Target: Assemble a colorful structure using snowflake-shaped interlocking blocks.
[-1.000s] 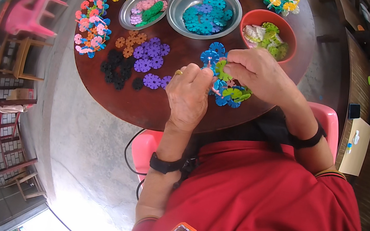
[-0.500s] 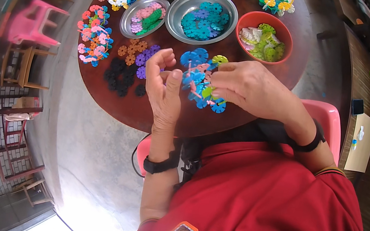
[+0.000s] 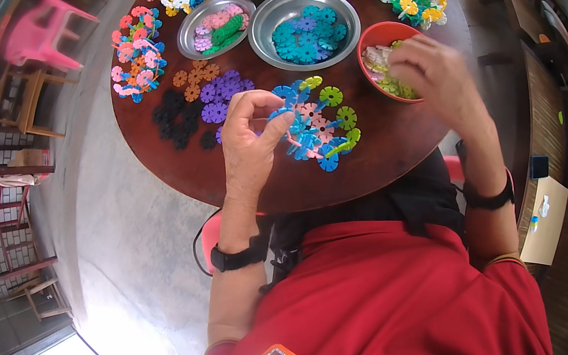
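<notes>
Blue-pink snowflake-piece cluster (image 3: 316,126) lies on bench (image 3: 379,156), left hand (image 3: 253,138) fingers pinching its edge. Right hand (image 3: 436,71) fingers curl into red bowl (image 3: 384,39) beyond the cluster; grip unclear.

The left hand (image 3: 250,143) is raised over the near edge of the table (image 3: 376,171), palm turned toward the person, with the thumb and the forefinger pinched together at the left side of the snowflake cluster (image 3: 316,126). The other fingers are curled loosely. Its forearm comes up almost straight from the lower edge and wears a black wristband. The right hand (image 3: 436,71) is stretched farther over the table, to the far right part, fingers bent downward and close together. The right forearm is angled to the upper left, with a black wristband too.
</notes>
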{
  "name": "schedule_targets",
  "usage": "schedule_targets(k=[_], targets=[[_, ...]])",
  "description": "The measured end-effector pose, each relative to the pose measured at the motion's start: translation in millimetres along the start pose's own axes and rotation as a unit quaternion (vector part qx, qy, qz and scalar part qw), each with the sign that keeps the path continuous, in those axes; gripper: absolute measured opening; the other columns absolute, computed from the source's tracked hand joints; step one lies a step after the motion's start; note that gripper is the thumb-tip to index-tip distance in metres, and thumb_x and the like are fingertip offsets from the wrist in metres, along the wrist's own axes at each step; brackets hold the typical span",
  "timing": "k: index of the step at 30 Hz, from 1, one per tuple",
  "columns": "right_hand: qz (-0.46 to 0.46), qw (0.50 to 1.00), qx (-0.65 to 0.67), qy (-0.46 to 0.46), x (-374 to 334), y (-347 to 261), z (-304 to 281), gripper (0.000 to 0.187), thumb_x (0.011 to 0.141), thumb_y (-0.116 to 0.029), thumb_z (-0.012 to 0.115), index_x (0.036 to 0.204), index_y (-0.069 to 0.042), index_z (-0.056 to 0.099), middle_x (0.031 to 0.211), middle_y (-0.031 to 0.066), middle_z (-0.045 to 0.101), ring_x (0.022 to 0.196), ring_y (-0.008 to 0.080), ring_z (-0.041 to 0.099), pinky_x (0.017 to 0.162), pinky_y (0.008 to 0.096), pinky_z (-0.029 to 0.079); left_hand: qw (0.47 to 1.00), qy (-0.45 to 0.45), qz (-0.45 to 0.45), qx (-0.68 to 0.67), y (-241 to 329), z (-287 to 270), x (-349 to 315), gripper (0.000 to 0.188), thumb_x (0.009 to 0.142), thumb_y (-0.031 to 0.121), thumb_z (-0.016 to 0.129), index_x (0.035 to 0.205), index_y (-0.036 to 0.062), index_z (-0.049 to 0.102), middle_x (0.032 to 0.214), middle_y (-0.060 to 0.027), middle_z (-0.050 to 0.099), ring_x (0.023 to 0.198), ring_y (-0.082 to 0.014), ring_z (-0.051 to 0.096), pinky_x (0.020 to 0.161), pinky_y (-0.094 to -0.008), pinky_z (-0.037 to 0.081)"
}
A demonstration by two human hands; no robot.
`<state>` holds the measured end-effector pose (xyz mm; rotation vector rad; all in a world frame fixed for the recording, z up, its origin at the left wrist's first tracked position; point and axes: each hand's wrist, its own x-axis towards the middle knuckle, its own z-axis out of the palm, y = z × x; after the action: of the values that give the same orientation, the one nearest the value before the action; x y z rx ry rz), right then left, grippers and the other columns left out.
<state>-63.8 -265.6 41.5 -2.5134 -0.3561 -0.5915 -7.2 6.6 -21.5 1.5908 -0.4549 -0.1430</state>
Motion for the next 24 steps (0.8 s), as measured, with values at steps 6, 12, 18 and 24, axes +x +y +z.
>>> schedule_targets(k=[6,12,18,24], targets=[[0.109,0.981,-0.160,0.030,0.9,50.2,-14.2,0.010,0.082,-0.012,0.054,0.081,-0.006,0.061,0.080,0.0131,0.061,0.082,0.0328,0.060,0.073,0.0425,0.047,1.000,0.007,0.013,0.023,1.2,12.2,-1.8,0.023,0.075,0.013,0.075,0.092,0.0044,0.061,0.099,-0.0041,0.053,0.084,-0.0149,0.058,0.070,-0.0274,0.050],[0.132,0.965,-0.212,-0.085,0.5,52.4,0.7,0.013,0.082,-0.009,0.052,0.087,-0.010,0.063,0.089,0.0103,0.061,0.093,0.0309,0.060,0.079,0.0418,0.048,0.993,-0.020,0.004,0.118,10.5,11.7,-2.8,0.025,0.073,0.013,0.075,0.093,0.0064,0.062,0.100,-0.0037,0.052,0.084,-0.0149,0.057,0.069,-0.0271,0.049],[0.131,0.965,-0.201,-0.106,-0.8,47.2,6.3,0.014,0.080,-0.005,0.052,0.087,-0.009,0.063,0.093,0.0095,0.060,0.094,0.0306,0.059,0.078,0.0420,0.049,0.992,-0.024,0.030,0.119,7.3,10.2,-1.3,0.027,0.073,0.016,0.075,0.094,0.0065,0.061,0.103,-0.0049,0.052,0.091,-0.0173,0.056,0.072,-0.0297,0.049],[0.092,0.963,-0.188,-0.172,0.6,39.3,11.6,0.010,0.074,-0.008,0.060,0.084,-0.008,0.061,0.089,0.0092,0.058,0.086,0.0298,0.060,0.075,0.0417,0.048,0.993,-0.031,0.021,0.110,8.2,8.2,-1.2,0.028,0.073,0.017,0.075,0.095,0.0066,0.061,0.107,-0.0064,0.050,0.094,-0.0185,0.057,0.075,-0.0305,0.050]])
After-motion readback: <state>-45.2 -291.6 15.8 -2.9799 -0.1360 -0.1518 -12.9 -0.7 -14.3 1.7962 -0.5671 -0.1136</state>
